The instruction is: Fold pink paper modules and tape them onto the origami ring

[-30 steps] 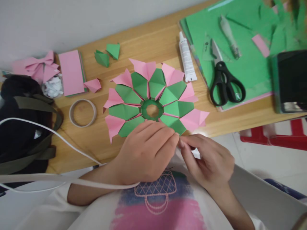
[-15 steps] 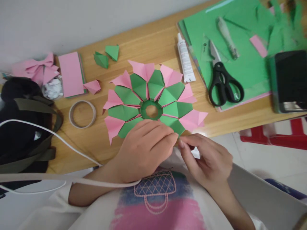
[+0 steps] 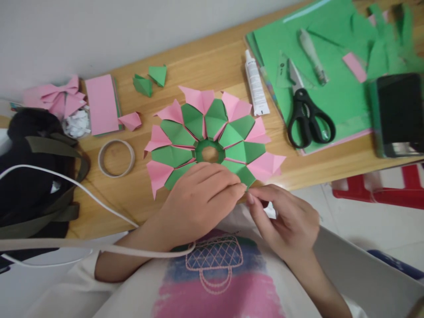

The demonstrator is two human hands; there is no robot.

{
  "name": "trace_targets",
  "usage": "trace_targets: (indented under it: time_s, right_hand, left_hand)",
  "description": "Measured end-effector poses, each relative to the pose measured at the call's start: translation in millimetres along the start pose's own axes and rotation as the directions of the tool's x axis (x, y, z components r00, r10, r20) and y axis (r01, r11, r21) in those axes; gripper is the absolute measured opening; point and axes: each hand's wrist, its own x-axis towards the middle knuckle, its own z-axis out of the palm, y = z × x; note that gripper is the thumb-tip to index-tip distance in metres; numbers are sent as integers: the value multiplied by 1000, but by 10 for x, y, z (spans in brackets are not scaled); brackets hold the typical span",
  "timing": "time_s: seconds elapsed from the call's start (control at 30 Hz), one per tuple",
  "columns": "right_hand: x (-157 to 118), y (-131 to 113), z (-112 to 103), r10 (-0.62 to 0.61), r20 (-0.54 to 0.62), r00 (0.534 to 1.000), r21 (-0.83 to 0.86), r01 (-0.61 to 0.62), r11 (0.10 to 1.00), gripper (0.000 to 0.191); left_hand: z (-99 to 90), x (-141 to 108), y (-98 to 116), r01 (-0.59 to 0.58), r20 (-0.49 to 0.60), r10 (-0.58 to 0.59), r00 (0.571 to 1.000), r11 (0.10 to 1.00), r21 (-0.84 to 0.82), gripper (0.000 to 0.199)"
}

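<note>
Tabletop (image 3: 198, 66) meets pale wall (image 3: 132, 26); left fingers (image 3: 228, 183) grip the paper ring (image 3: 216, 118), right fingers' (image 3: 265, 193) hold unclear.

One paper ring (image 3: 208, 143) is counted above the tabletop (image 3: 205, 73), with seven pink tips (image 3: 198, 101) and eight green petals (image 3: 215, 115) visible, part being hidden by the left hand (image 3: 202, 205). Toward the far edge, two loose green pieces (image 3: 142, 85) are recorded; toward the left, one loose pink piece (image 3: 130, 120), one tape roll (image 3: 115, 175).
</note>
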Motion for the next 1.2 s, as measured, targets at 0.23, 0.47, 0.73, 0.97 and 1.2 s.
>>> trace_targets:
  time_s: [0.23,0.47,0.73,0.97,1.2]
  right_hand:
    - [-7,11,-7,-5,10,1000,-6,5,1000,13]
    - [-1,9,-2,-5,12,1000,4,4,1000,13]
    - [-3,16,-1,-22,16,1000,10,22,1000,15]
    - [-4,23,10,-26,23,999,4,26,1000,14]
    - [-3,22,-2,-22,21,1000,-1,22,1000,14]
  left_hand:
    - [-16,15,-8,-3,15,3,1000,1000,-5,15]
    - [-10,18,-31,-25,-1,25,1000,1000,-19,13]
    - [-2,17,-26,-14,14,14,1000,1000,-19,16]
    - [16,43,-18,-9,7,9,1000,1000,-13,13]
    - [65,57,-36,9,-44,-12,999,998,-69,11]
